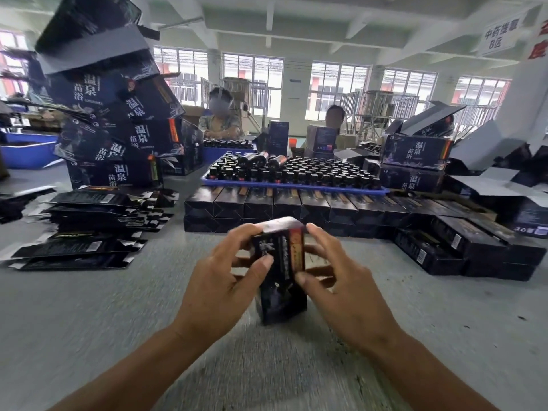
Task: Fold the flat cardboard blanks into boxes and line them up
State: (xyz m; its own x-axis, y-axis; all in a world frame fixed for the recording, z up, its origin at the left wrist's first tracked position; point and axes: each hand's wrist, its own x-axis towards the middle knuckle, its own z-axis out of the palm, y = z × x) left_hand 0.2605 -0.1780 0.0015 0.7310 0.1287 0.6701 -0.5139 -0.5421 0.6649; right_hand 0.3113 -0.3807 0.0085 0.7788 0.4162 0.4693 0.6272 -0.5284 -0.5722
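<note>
A small dark box [281,280] stands upright on the grey table [89,321] in front of me, its pale top flap folded over. My left hand [219,280] grips its left side, fingers curled over the top and thumb on the front. On the right side my right hand [344,283] holds it, fingers at the top flap, thumb on the front edge. A pile of flat dark blanks [89,229] lies at the left. Folded boxes [284,206] stand in a row just beyond my hands, and more [462,247] run on at the right.
A blue tray [296,186] of dark bottles sits behind the row. Large dark cartons [118,129] are stacked high at the back left, others [415,164] at the back right. Two people sit across the table. A blue bin [26,152] is at far left.
</note>
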